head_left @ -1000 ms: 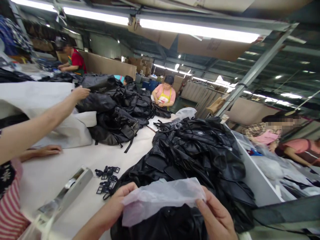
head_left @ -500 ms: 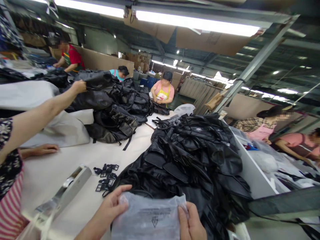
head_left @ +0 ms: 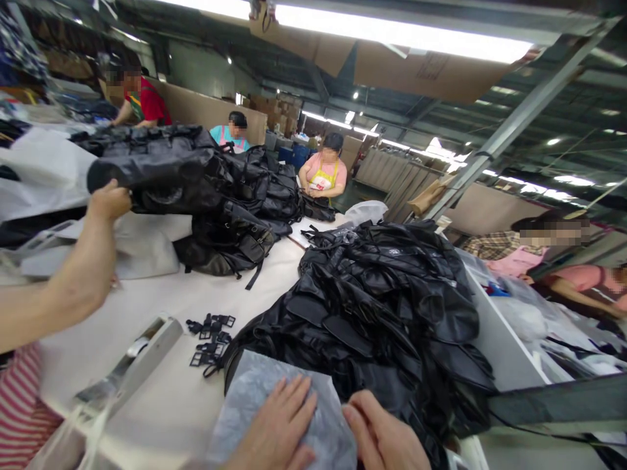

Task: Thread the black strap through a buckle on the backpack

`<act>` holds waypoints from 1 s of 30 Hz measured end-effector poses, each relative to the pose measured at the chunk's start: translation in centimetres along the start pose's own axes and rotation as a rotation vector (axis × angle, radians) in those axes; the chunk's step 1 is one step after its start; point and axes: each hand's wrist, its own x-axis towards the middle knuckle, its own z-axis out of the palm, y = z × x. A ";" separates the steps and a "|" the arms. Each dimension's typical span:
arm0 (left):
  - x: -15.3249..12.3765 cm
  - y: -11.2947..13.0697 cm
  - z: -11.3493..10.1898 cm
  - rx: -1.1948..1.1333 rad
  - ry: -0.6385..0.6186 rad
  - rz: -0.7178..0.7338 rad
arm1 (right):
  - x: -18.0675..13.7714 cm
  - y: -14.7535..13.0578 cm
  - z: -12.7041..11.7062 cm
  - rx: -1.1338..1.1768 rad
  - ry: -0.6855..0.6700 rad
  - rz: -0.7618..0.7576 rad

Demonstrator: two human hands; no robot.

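Pressing flat on a translucent plastic bag [head_left: 274, 398], the person's left hand [head_left: 277, 427] is lying palm-down with fingers spread apart, and nothing is being clamped. The right hand [head_left: 385, 437] is resting just beside it, fingers together and extended, with the fingertips touching the right edge of the bag; it too is gripping nothing.

Head view: the bag is lying directly under the left palm and is extending forward and to the left of it, draped over the near end of a heap of black bags [head_left: 382, 313]. The rest of the heap is rising beyond and to the right of both hands. To the left of the left hand, a tape dispenser [head_left: 130, 372] is sitting on the white table [head_left: 161, 307], and a cluster of black plastic buckles [head_left: 210, 336] is lying between the dispenser and the heap, near the bag's far-left corner.

Judged risks: the film is thin and is being held by pressure alone, so it is likely to slide or wrinkle over the slick black material if either palm is lifting unevenly. The surface beneath is soft and uneven, so the bag may be creasing rather than flattening. The buckles are near enough to be swept off by a sideways stroke.

A co-worker's arm [head_left: 73, 287], well to the left, is reaching to a second black bundle [head_left: 161, 170]; 4 further people are working beyond.
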 end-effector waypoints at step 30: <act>2.1 -1.3 -1.1 -0.161 -0.253 0.034 | 14.1 -3.1 2.6 -0.817 -0.505 -0.046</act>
